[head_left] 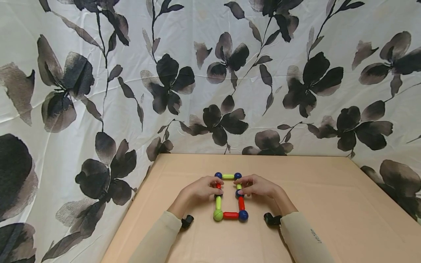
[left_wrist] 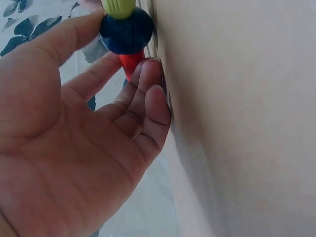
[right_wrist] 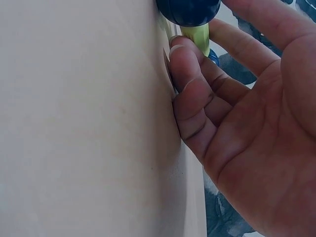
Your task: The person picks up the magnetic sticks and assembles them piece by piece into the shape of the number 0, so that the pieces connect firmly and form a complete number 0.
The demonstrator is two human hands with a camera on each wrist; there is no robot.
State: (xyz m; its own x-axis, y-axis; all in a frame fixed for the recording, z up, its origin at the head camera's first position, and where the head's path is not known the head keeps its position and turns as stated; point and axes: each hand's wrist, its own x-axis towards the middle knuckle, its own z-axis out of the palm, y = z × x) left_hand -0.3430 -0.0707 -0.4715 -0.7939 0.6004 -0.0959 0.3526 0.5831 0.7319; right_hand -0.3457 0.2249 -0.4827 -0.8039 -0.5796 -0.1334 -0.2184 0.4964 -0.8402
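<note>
A rectangle of coloured rods and balls, like a magnetic stick-and-ball set, lies on the table. Its near side is a red rod [head_left: 231,216] between a larger green ball [head_left: 218,214] and a blue ball [head_left: 243,216]; a yellow-green rod [head_left: 228,176] spans the far side. My left hand [head_left: 200,190] pinches the left side around its middle blue ball [left_wrist: 126,32], where a red rod [left_wrist: 131,63] joins. On the right side, my right hand [head_left: 261,187] pinches around another middle blue ball [right_wrist: 190,10], beside a yellow-green rod [right_wrist: 197,38]. Fingers partly cover both joints.
The tan tabletop [head_left: 329,204] stretches to both sides of the rectangle, its far edge meeting a white cloth [head_left: 184,22] with dark flowers. A black wrist device [head_left: 187,221] sits at the left wrist, another black device [head_left: 272,219] at the right.
</note>
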